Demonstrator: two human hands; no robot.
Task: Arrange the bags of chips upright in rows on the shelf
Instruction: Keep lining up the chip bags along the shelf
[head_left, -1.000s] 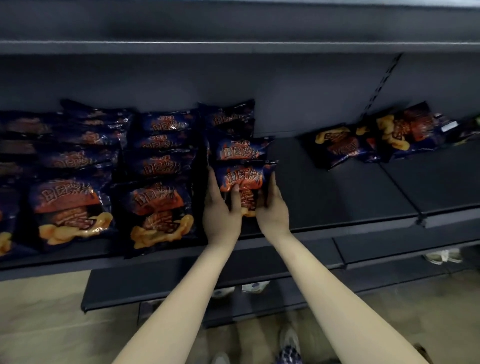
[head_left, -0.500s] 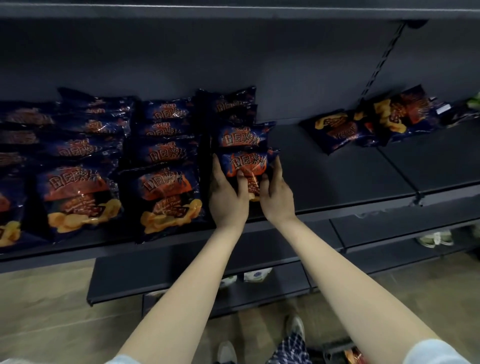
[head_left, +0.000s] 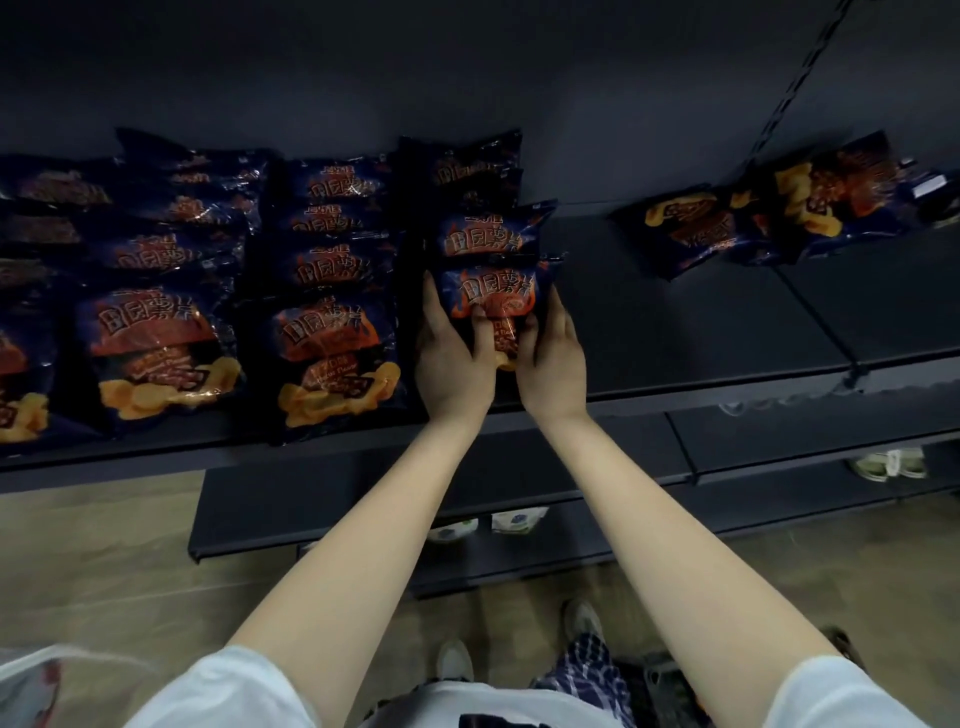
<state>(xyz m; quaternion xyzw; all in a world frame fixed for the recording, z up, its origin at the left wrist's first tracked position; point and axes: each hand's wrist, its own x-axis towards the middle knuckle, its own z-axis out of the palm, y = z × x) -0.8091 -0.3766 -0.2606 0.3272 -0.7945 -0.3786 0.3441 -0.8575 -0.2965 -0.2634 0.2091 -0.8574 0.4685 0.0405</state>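
A dark blue chip bag (head_left: 493, 293) with red and orange print stands upright at the front of a row on the dark shelf (head_left: 675, 322). My left hand (head_left: 452, 353) grips its left side and my right hand (head_left: 550, 358) grips its right side, thumbs across its front. Behind it stand more bags (head_left: 488, 234) of the same row. To the left, rows of upright bags (head_left: 332, 353) fill the shelf. At the back right lie two loose bags (head_left: 691, 228), tilted on their backs.
The shelf's front edge (head_left: 727, 384) runs just below my wrists. Lower shelves (head_left: 571, 519) jut out beneath, with white packets (head_left: 517, 519) on one. A slotted upright (head_left: 795, 88) divides the back wall. My feet and a wooden floor (head_left: 104, 571) show below.
The view has tilted downward, so the shelf sits higher in frame. Both hands keep hold of the front bag in the same place on the shelf.
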